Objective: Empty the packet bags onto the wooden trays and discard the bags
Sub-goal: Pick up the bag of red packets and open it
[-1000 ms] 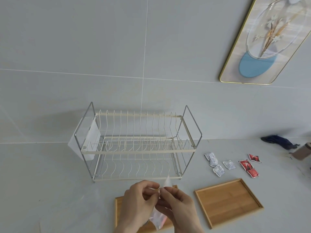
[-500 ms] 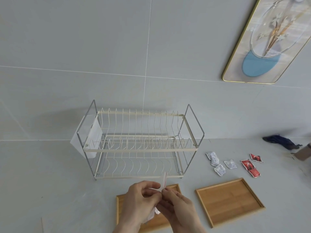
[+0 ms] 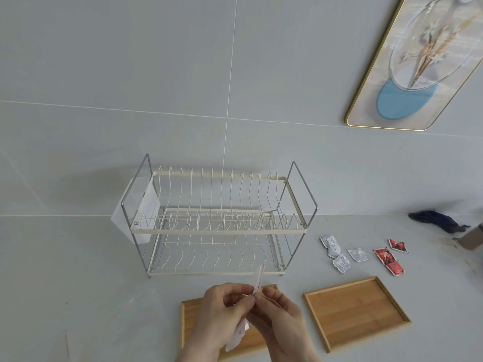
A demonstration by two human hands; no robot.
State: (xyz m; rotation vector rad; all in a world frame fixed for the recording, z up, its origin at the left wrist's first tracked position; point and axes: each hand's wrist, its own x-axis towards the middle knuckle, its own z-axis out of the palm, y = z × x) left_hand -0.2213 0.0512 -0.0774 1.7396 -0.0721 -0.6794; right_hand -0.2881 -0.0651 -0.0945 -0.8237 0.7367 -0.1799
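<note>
A: Head view first. How are the hands set?

B: Both are raised over the near wooden tray, fingertips meeting. The left hand pinches one side of a clear packet bag at its top; the right hand pinches the other side, with a thin red-edged strip standing up between them.

A: Which way does the bag run?

B: Its long axis hangs roughly downward from the pinch, its lower end over the tray. The strip points up, tilted slightly right.

A: Anything else?

B: The second wooden tray lies to the right. Beyond it sit white packets and red packets, beside the dish rack.
</note>
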